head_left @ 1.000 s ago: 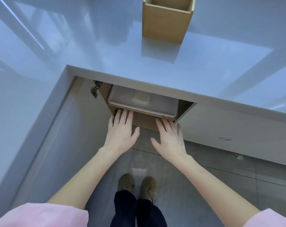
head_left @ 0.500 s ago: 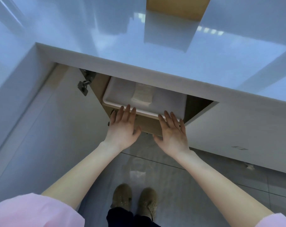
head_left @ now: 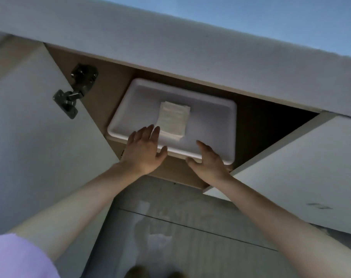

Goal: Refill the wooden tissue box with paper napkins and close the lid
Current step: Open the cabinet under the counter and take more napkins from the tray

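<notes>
A stack of white paper napkins point(head_left: 173, 119) lies in a shallow white tray point(head_left: 214, 119) on the shelf of an open cabinet under the counter. My left hand point(head_left: 143, 152) reaches over the tray's front rim with spread fingers, and its fingertips are at the near edge of the napkin stack. My right hand point(head_left: 209, 162) lies over the tray's front right rim, index finger stretched onto the tray and thumb at the rim's lower edge. Neither hand holds anything. The wooden tissue box is out of view.
The white counter edge point(head_left: 190, 55) overhangs the cabinet opening. The left cabinet door point(head_left: 30, 137) stands open with a dark hinge point(head_left: 76, 91). A shut door point(head_left: 301, 167) is on the right. Grey floor tiles point(head_left: 190, 237) lie below.
The view has dropped below the counter, so the wooden box has left the frame and more of the tray shows. My left hand has slid forward over the rim to the napkins.
</notes>
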`<action>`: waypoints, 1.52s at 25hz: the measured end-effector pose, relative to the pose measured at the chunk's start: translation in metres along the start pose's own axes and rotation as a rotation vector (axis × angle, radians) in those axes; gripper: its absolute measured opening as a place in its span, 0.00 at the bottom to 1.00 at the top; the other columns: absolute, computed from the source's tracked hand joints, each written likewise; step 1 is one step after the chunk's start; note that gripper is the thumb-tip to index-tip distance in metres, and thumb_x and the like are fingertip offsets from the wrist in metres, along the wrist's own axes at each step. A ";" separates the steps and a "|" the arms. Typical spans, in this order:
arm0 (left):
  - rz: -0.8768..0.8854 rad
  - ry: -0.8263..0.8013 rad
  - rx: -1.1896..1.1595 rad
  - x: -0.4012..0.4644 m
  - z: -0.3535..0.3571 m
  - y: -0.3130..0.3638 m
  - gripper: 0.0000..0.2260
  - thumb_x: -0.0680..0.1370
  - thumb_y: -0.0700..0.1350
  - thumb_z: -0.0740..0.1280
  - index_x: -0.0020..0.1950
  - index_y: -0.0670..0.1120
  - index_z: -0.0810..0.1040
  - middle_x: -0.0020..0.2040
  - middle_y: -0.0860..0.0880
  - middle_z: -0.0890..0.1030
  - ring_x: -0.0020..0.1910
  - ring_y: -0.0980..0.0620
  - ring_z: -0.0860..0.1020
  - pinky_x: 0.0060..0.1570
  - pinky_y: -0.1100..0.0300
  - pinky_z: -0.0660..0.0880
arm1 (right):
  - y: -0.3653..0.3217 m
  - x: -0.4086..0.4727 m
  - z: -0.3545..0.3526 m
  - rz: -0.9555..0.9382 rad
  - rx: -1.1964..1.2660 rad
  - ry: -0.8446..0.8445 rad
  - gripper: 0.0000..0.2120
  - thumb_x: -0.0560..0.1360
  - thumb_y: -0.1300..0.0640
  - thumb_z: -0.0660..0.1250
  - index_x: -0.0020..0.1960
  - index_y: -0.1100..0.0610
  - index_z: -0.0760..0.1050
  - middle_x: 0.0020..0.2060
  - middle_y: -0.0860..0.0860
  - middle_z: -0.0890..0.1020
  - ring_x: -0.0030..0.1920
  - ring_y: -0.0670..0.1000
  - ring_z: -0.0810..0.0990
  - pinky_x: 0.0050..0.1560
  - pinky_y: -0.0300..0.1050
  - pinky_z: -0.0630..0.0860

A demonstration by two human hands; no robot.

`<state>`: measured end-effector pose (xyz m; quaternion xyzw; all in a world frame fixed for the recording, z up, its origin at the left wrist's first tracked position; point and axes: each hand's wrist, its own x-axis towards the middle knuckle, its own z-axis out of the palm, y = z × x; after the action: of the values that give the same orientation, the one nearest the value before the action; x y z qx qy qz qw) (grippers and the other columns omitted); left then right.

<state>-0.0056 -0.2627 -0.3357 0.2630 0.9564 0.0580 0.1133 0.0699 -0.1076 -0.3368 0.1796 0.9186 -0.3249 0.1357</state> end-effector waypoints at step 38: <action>-0.523 -0.296 -1.582 -0.056 -0.050 -0.002 0.19 0.74 0.44 0.67 0.65 0.44 0.71 0.59 0.46 0.79 0.55 0.49 0.79 0.48 0.60 0.78 | -0.068 -0.063 -0.018 0.413 1.090 -0.187 0.11 0.76 0.62 0.60 0.59 0.56 0.70 0.50 0.52 0.79 0.50 0.50 0.78 0.52 0.46 0.77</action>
<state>0.0275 -0.2955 -0.2769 -0.1185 0.6395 0.6471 0.3978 0.0958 -0.1603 -0.2635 0.3692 0.5491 -0.7315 0.1645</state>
